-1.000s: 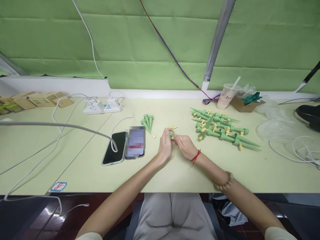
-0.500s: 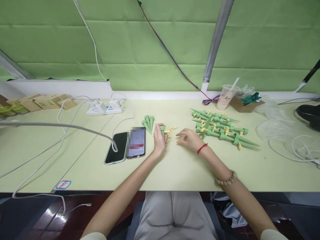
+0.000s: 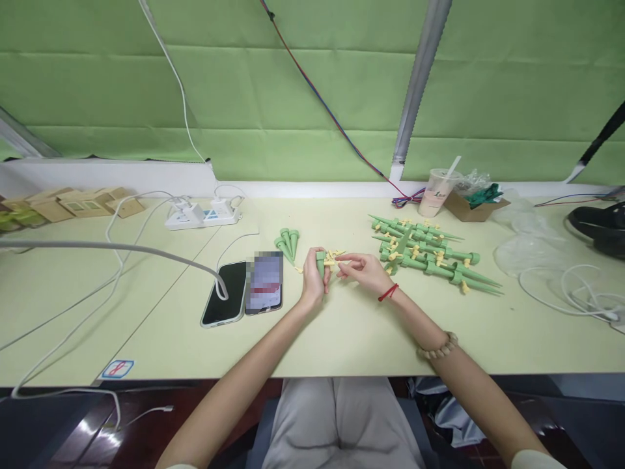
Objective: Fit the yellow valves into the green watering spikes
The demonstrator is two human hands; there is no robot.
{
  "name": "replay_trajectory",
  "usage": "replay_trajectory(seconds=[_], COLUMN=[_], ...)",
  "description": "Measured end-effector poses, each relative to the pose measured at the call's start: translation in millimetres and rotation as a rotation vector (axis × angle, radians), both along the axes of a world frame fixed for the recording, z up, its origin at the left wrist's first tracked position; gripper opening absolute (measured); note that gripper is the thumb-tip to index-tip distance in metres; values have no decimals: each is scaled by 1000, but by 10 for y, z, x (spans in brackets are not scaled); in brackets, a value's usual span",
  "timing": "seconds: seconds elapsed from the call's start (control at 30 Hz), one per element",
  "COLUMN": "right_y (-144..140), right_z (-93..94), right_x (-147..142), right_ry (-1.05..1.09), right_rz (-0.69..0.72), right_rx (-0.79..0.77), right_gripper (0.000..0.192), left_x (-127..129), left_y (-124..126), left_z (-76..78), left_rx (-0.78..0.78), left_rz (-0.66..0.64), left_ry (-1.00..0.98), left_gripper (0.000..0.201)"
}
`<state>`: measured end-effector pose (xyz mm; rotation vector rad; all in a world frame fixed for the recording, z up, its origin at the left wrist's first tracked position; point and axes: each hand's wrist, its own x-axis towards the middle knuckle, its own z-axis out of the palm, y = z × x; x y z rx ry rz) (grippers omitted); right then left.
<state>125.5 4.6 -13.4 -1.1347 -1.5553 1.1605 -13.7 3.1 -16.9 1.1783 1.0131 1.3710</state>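
My left hand is wrapped round a green plastic watering spike, holding it with the wide end up. From its side a yellow plastic valve sticks out to the right. My right hand, wearing a red cord at the wrist, has its thumb and fingers together at the valve's outer end. A few loose yellow valves lie just behind the hands. Left of them, several green spikes rest in a small fan. To the right lies a pile of green spikes fitted with yellow valves.
Two phones, a black-screened one and a lit one, lie left of my hands. A power strip, small cardboard boxes and white cables are farther left. A drink cup and an open carton stand at the back right.
My right hand has moved left, and its fingers have closed in on the yellow valve at the spike. My left hand keeps its grip on the spike.
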Motion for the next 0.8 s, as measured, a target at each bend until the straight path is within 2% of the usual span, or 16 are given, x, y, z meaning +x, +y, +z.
replay_trajectory(seconds=[0.13,0.3,0.47,0.63,0.8], right_y=[21,9,-8,-24,-104], right_z=[-9,25,1,-49,-38], right_x=[-33,-76,-129,-167,-185], right_ry=[244,341,447,437,239], right_rz=[68,-56,-137,-157,-153], right_rx=[-89,-76,7,79,144], right_gripper=[43,34,36,31,27], left_x=[3,2,7,12,26], left_y=[21,33,14,15,-21], left_z=[3,-23,-33,-34,-48], left_rx=[-29,21,34,48,120], left_rz=[41,99,98,95,100], left_ry=[-58,-57,-22,-20,54], left_gripper=[24,20,16,17,22])
